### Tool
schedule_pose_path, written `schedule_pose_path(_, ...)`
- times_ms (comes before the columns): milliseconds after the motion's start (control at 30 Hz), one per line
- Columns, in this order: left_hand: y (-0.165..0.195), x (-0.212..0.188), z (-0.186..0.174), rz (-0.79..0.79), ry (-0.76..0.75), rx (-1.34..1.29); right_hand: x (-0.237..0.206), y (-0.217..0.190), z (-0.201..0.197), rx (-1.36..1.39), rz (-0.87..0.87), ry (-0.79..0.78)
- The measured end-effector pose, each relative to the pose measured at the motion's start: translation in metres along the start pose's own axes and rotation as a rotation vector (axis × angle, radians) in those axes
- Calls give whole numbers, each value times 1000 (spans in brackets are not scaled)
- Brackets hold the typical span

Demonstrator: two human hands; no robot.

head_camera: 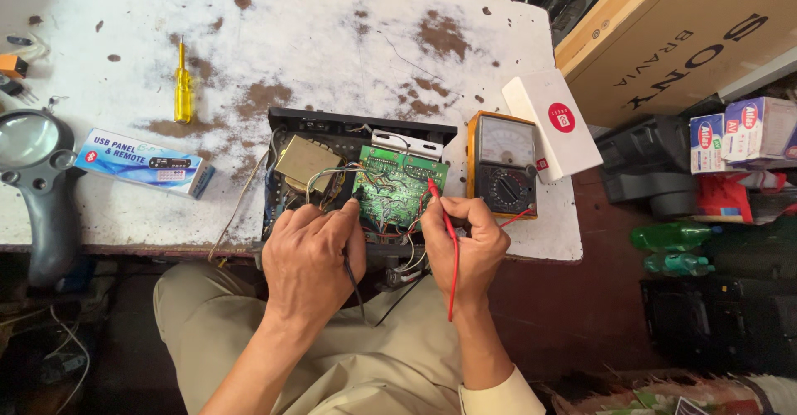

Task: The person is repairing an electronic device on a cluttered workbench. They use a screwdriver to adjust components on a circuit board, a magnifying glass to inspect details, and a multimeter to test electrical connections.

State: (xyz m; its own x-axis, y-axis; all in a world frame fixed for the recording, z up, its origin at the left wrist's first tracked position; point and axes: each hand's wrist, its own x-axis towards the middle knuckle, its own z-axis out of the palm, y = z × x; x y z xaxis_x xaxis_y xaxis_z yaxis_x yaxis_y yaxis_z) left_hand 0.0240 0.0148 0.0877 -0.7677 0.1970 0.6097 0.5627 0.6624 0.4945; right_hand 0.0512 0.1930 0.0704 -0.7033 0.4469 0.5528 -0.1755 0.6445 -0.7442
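Worn white tabletop [332, 17]. I judged probing step underway: right hand [465, 249] fingers pinched red probe [440, 207] on green circuit board [398, 187]; left hand [311, 253] fingers gripped black probe [353, 280]. Next called for meter [502, 166] reading, beyond right fingers.

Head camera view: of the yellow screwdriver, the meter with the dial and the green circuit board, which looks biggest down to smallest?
1. Green circuit board and meter: too alike to rank.
2. Yellow screwdriver, clearly smallest.

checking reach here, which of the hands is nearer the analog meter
Right. The right hand, holding the red probe, sits just left of the analog meter; the left hand is farther left, over the open chassis.
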Motion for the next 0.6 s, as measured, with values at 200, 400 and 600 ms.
schedule_pose_path(200, 0, 0, 0, 2, 5, -3, -1, 0, 0, 18, 11, 3)
schedule_pose_path(400, 0, 0, 0, 0, 0, -9, 0, -1, -1, 27, 48, -1)
schedule_pose_path(600, 1, -1, 1, -4, 0, -24, 1, -4, -1, -13, 39, 13)
